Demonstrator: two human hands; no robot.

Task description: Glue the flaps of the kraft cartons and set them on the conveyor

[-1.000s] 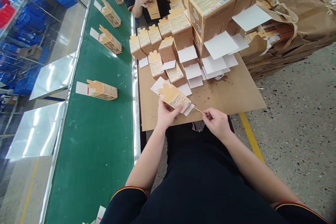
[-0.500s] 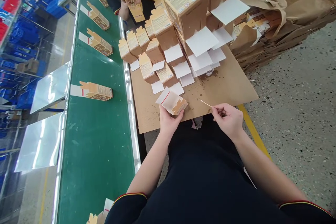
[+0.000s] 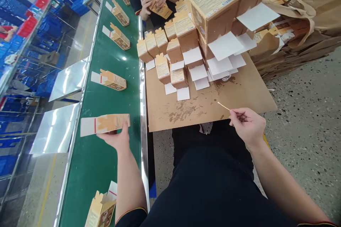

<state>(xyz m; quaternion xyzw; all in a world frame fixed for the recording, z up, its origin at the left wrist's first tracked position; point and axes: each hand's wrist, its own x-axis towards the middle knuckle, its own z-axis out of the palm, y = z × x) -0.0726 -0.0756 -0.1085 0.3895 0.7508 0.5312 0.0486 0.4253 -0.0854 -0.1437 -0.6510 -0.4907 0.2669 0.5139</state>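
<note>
"Where's that tan printed cardboard box (image 3: pixel 113 122) with the white flap?"

"In the left hand (image 3: pixel 117 138), thumb and fingers closed round one end, over the long green conveyor belt (image 3: pixel 101 173). I can't tell if it's touching."

"And the right hand (image 3: pixel 247 124)?"

"Pinching a thin white-tipped swab (image 3: pixel 223 106)."

"How far along?"

"Partway, I'd judge: several similar boxes (image 3: pixel 113 79) stand on the belt; plenty more tan cartons (image 3: pixel 183 30) crowd the brown cardboard sheet (image 3: pixel 245 95)."
</note>
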